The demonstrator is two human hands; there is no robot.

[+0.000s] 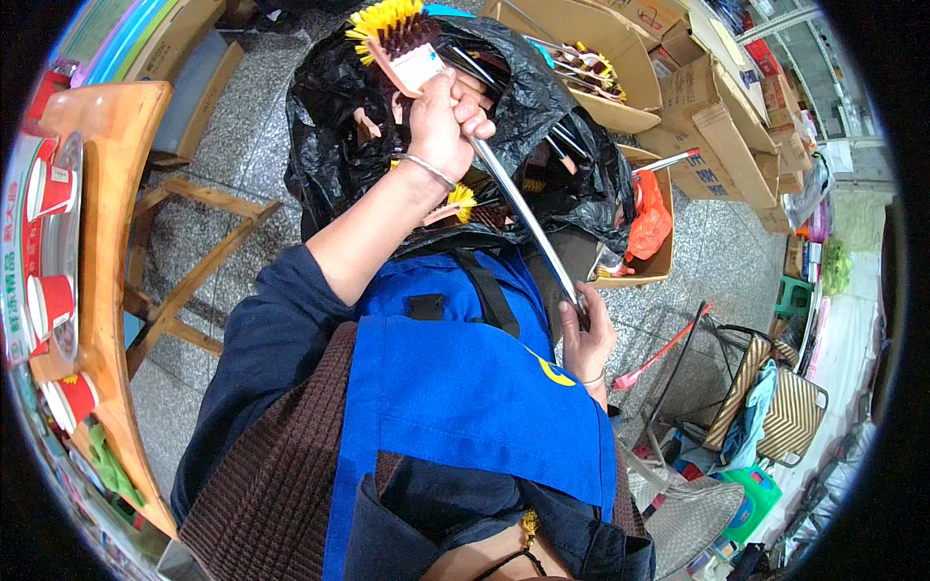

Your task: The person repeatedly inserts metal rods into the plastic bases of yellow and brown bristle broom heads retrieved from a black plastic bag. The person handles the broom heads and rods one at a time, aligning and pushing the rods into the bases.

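A long-handled scrub brush slants across the middle of the view. Its head, a pinkish block [387, 73] with yellow and dark brown bristles, points to the far left, and a white label lies on it. My left hand [448, 121] is wrapped round the brush just behind the head. From there the shiny metal handle [523, 213] runs down toward me, where the fingers of my right hand [587, 337] close on its near end. Beneath my left hand, a black plastic bag [329, 97] gapes with more brushes inside, bristles and metal handles showing.
Cardboard boxes [712, 136] stand at the far right; one open carton [620, 111] holds more brushes. An orange plastic bag [649, 221] sits beside the black one. A wooden table [107, 242] with red paper cups is at left. A folding chair [775, 407] stands at right.
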